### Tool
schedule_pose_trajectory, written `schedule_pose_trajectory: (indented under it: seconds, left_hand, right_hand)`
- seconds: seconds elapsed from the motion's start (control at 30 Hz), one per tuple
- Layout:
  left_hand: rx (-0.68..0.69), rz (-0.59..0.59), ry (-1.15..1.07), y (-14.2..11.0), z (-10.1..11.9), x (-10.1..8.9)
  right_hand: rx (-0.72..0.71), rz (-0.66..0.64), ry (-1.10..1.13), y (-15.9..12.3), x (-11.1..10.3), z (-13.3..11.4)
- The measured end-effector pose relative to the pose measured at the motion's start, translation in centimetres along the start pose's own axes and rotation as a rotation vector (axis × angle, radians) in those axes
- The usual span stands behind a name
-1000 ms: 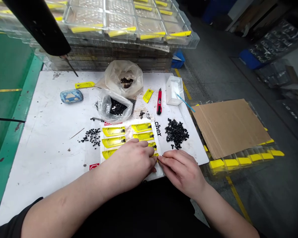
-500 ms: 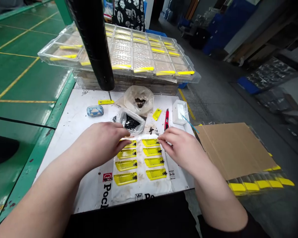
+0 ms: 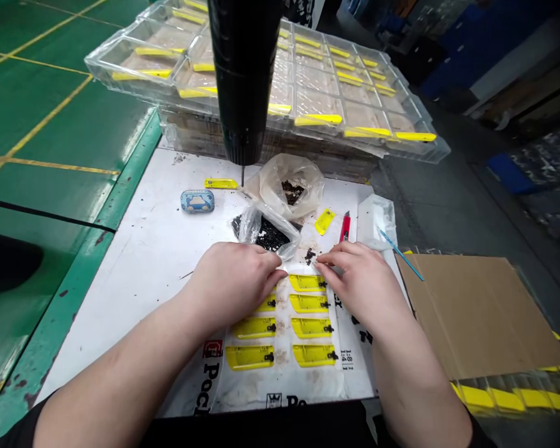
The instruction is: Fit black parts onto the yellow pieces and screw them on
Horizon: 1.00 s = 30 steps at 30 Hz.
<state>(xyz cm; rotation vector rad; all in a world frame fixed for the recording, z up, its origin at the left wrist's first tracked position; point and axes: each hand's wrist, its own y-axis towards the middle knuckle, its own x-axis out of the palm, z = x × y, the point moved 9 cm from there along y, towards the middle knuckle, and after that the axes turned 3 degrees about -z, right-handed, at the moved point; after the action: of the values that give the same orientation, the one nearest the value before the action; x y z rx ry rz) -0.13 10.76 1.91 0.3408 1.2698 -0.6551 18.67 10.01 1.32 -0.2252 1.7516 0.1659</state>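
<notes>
Two columns of yellow plastic pieces [image 3: 313, 328] lie on a white sheet, each visible one with a small black part at its right end. My left hand [image 3: 240, 277] is above the top of the left column, thumb and fingers pinched together, covering some pieces. Whatever sits between those fingertips is hidden. My right hand [image 3: 359, 274] is closed in a pinch by the upper right piece, its fingertips beside a few loose black parts [image 3: 310, 256]. I cannot make out what it holds. An open clear bag of black parts [image 3: 271, 235] lies just beyond my left hand.
A black screwdriver [image 3: 242, 81] hangs point down above the table. Behind stand a bag of brown bits [image 3: 293, 191] and stacked clear trays [image 3: 317, 93]. A blue tin [image 3: 197, 201], red cutter [image 3: 345, 226], white box [image 3: 376, 214] and cardboard [image 3: 476, 317] lie around.
The view has shifted, so the table appears lower and further right. My left hand has moved right toward the gap between the columns; my right hand is now beside the loose black parts.
</notes>
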Motion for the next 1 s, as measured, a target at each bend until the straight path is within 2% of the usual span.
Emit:
schedule_pose_trajectory:
  seconds: [0.4, 0.8, 0.9, 1.0]
  left_hand:
    - [-0.041, 0.024, -0.009, -0.1, -0.3, 0.0]
    - [-0.019, 0.027, -0.069, -0.3, 0.0, -0.3]
    - [-0.016, 0.037, -0.126, -0.3, 0.0, -0.6]
    - [-0.015, 0.059, -0.341, -0.4, -0.1, -1.1]
  right_hand:
    - [-0.015, -0.033, -0.052, 0.3, 0.9, -1.0]
    - [-0.044, -0.031, -0.099, 0.3, 0.9, -1.2]
    - [-0.045, 0.012, 0.016, 0.2, 0.1, -1.0]
    - [-0.052, 0.068, 0.329, -0.3, -1.4, -1.2]
